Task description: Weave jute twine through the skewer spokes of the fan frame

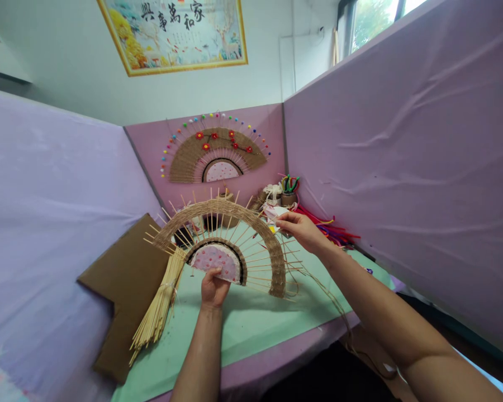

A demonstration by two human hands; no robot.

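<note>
"What's closest to us?"

"The green table, low in the frame. Some twine trails from near the right end of the fan toward the lower right."

"And the hands?"

"The left hand, lower middle, grasps the fan by its pink half-disc, thumb in front. So the fan sits right in the centre of the frame, arch upward, sticks poking out past its woven band."

"The right hand?"

"Just right of centre, near the upper right of the band. Thumb and finger are brought together, but I can't tell what, if anything, is pinched between them; something pale shows right behind the fingertips."

"What's around the fan?"

"A tied bundle of thin sticks, lower left, just beside some cardboard. Behind the right hand, right of centre, there are bright pipe cleaners and a small pot."

"Farther back?"

"A finished-looking fan with red flowers, the wall fan, hangs on a pink panel, upper middle. Above it, at the top, is a gold-framed picture; a window shows at the upper right."
</note>
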